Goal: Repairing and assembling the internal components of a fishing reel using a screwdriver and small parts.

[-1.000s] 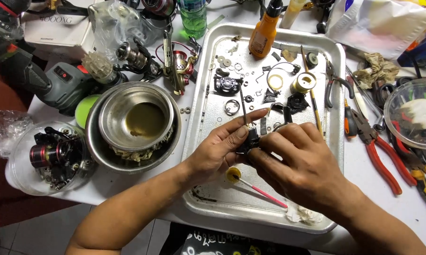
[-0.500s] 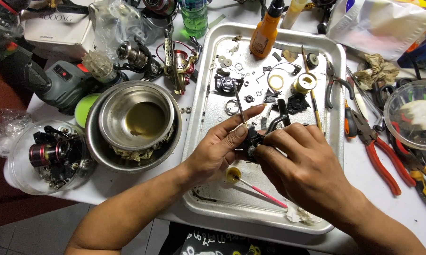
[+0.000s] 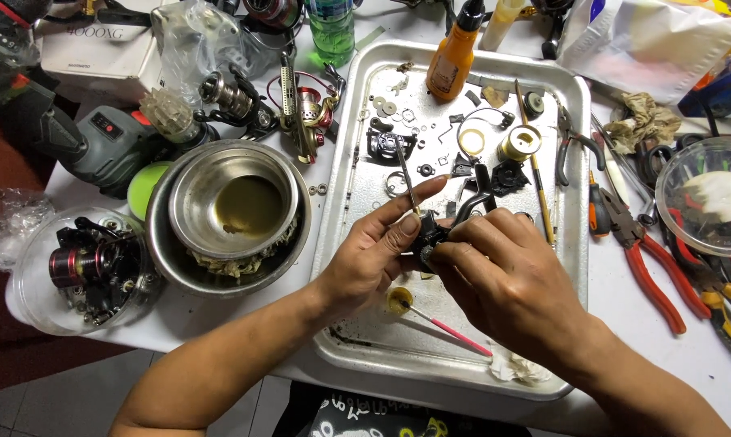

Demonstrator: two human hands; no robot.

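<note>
Both hands meet over the middle of a metal tray [image 3: 572, 243], pinching a small black reel part [image 3: 432, 233] between them. The part is dark, matte, chunky, with a thin curved black arm sticking up and away from it toward the far side of the tray; most of its body is hidden by fingers, so the finer shape cannot be told. Left hand [image 3: 374, 259] closes on it from the left, thumb under, index finger stretched out straight above it, pointing right. Right hand [image 3: 503, 279] closes on it from the right, fingertips curled tight against the part's near side. A thin metal rod [image 3: 406, 174] rises from the grip area toward the tray's far end; which hand holds it cannot be told. Just near of the hands, on the tray floor, lies a pink-handled brush [image 3: 442, 324] with a yellowish head. Far part of the tray carries scattered washers, springs, a gold spool [image 3: 518, 144] and an orange bottle [image 3: 450, 61]. Left of the tray sits a steel bowl [image 3: 240, 202] with murky yellowish liquid, nested in a larger one. Right of the tray, red-handled pliers [image 3: 653, 275] lie on the white table.
</note>
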